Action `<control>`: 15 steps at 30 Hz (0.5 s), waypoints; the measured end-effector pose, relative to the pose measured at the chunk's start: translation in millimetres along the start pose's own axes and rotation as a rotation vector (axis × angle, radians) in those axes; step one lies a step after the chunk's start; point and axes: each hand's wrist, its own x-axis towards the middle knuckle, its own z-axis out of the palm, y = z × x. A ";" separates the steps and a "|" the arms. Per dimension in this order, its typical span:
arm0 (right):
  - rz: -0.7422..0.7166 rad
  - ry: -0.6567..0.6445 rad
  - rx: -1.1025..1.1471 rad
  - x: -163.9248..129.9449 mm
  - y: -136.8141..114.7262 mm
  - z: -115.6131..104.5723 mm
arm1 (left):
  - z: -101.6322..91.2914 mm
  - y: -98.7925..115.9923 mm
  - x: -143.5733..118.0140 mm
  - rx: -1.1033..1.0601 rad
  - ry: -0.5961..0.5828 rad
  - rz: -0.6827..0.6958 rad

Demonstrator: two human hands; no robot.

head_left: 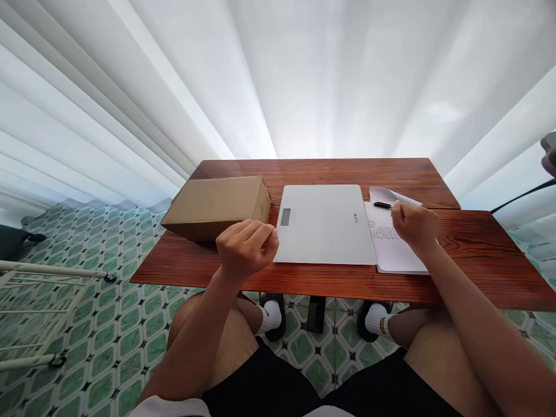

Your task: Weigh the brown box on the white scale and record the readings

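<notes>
My left hand is closed in a loose fist above the table's front part, between a brown cardboard box and a flat white digital scale. Nothing shows in its fingers. My right hand, also a fist with nothing visible in it, is over an open notebook with handwriting on its page. Just left of that hand, a black pen lies on the paper. The scale sits between the box and the notebook, its small grey display on the left side.
The reddish-brown wooden table has a board seam and stands before white curtains. A white wire rack is on the tiled floor at left. Below the table, a dark flat object lies between my feet.
</notes>
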 end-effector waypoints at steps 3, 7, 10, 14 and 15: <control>-0.022 0.019 -0.046 -3.8 2.2 -1.6 | -3.1 -9.2 -8.3 -0.028 0.020 -0.088; -0.040 0.042 -0.068 -10.7 6.5 0.6 | -3.0 -16.8 -16.2 0.000 0.003 -0.131; -0.097 0.089 -0.076 -16.3 6.0 1.0 | -3.6 -21.2 -19.6 -0.022 0.022 -0.161; -0.276 0.088 0.064 -25.4 -2.1 -5.9 | -6.7 -30.9 -22.9 -0.031 0.056 -0.197; -0.292 0.081 0.102 -27.6 -5.5 -8.4 | -7.6 -34.3 -23.7 -0.032 0.073 -0.207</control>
